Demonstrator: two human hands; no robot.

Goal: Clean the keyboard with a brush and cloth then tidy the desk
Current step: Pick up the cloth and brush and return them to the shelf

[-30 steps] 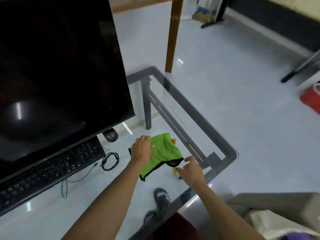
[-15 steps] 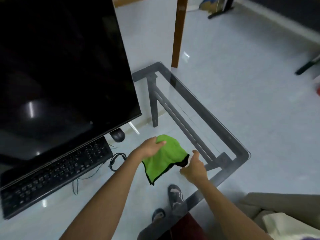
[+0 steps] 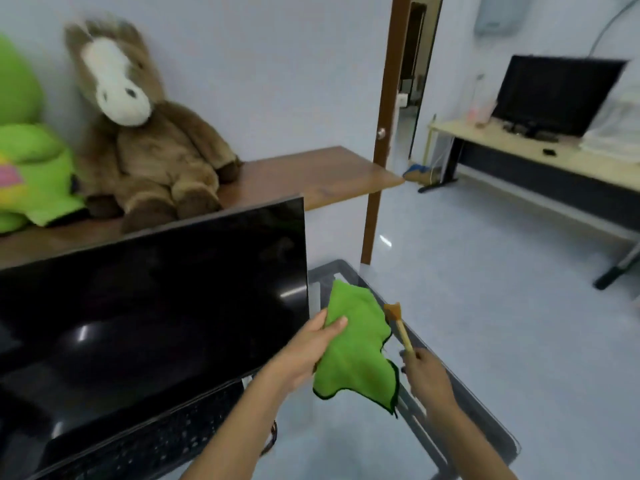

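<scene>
1. The left hand (image 3: pixel 311 351) now grips the green cloth (image 3: pixel 356 351) lifted off the glass desk (image 3: pixel 485 420), where it lay half a second ago.
2. The right hand (image 3: pixel 427 374) pinches the brush (image 3: pixel 400 327) upright, just right of the cloth; earlier it was empty.
3. The keyboard (image 3: pixel 156 445) lies near left, under the monitor (image 3: pixel 152 299).
4. The view has tilted up, revealing a plush horse (image 3: pixel 145 140) on the far shelf (image 3: pixel 311 174).

Left hand (image 3: pixel 308 351) gripped green cloth (image 3: pixel 356 355), lifted above glass surface (image 3: pixel 485 424). Right hand (image 3: pixel 427 377) pinched brush (image 3: pixel 398 323), bristles up, just beside cloth. Black monitor (image 3: pixel 156 299) stood over keyboard (image 3: pixel 156 441); plush horse (image 3: pixel 138 133) sat on shelf (image 3: pixel 311 174) behind.
</scene>
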